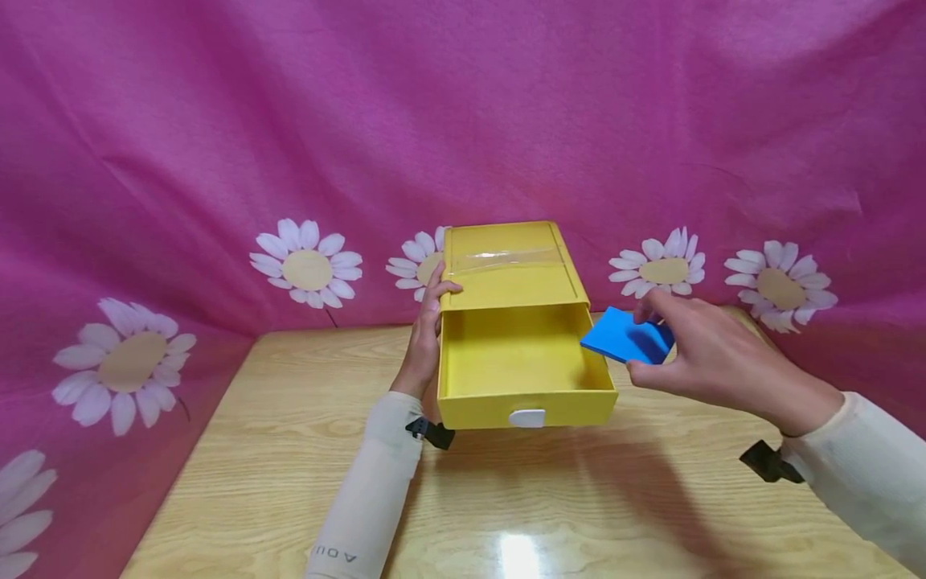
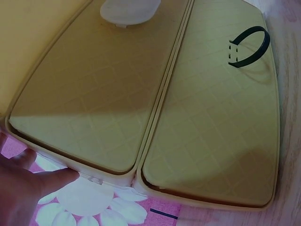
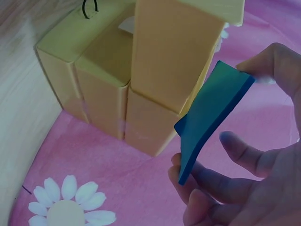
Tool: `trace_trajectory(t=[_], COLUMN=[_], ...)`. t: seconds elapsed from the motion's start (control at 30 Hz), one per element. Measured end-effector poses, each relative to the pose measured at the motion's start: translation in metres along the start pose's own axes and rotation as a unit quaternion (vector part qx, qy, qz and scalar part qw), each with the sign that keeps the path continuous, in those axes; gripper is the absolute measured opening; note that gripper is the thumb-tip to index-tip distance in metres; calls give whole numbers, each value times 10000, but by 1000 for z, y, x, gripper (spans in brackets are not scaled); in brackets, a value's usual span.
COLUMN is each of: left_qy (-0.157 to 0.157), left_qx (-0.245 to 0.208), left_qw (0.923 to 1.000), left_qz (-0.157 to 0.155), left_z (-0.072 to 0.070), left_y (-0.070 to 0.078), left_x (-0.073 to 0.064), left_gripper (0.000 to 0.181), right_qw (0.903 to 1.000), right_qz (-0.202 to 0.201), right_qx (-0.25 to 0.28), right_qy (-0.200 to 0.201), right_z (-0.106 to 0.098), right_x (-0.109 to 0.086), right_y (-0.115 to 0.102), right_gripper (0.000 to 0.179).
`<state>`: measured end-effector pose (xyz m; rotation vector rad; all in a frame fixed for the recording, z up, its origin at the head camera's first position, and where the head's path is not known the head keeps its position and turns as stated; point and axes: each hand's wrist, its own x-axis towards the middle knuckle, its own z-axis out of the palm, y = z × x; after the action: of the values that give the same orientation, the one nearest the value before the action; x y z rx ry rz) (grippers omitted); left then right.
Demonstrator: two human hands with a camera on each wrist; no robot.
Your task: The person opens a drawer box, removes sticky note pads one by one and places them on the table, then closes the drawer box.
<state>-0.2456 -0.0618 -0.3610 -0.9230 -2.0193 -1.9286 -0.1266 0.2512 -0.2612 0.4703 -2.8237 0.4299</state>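
A yellow drawer box [image 1: 506, 269] stands on the table with its top drawer [image 1: 528, 408] pulled out; the drawer's inside is bare. My left hand [image 1: 427, 330] rests against the box's left side, one fingertip over the top edge. In the left wrist view, its extended finger [image 2: 59, 181] lies along the box edge. My right hand [image 1: 712, 358] pinches a thin blue sticky-note pad [image 1: 628, 336] by its edges, just right of the open drawer. The right wrist view shows the pad [image 3: 211, 110] tilted between thumb and fingers.
Two lower drawer fronts show in the left wrist view, one with a white tab [image 2: 130, 10], the other with a black loop handle [image 2: 263, 49]. A pink flowered cloth [image 1: 463, 112] hangs behind the wooden table [image 1: 289, 418]. Clear tape [image 1: 506, 257] crosses the box top.
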Motion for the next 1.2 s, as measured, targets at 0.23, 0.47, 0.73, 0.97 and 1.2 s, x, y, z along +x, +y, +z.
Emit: trace_trajectory(t=[0.23, 0.47, 0.73, 0.97, 1.2], left_qy=[18, -11, 16, -5, 39], left_qx=[52, 143, 67, 109, 65], left_qw=[10000, 9999, 10000, 9999, 10000], left_qz=[2, 34, 46, 31, -6], left_z=[-1, -1, -1, -1, 0], left_y=[-1, -2, -2, -1, -1], left_x=[0, -1, 0, 0, -1], left_gripper=[42, 42, 43, 43, 42], right_qw=[9994, 9988, 9985, 9972, 9957], right_qz=[-123, -86, 244, 496, 775], right_qx=[-132, -126, 215, 383, 430], right_qy=[310, 468, 439, 400, 259], right_z=[7, 14, 17, 23, 29], right_x=[-4, -10, -15, -20, -24], right_y=[11, 23, 35, 47, 55], right_gripper=[46, 47, 49, 50, 53])
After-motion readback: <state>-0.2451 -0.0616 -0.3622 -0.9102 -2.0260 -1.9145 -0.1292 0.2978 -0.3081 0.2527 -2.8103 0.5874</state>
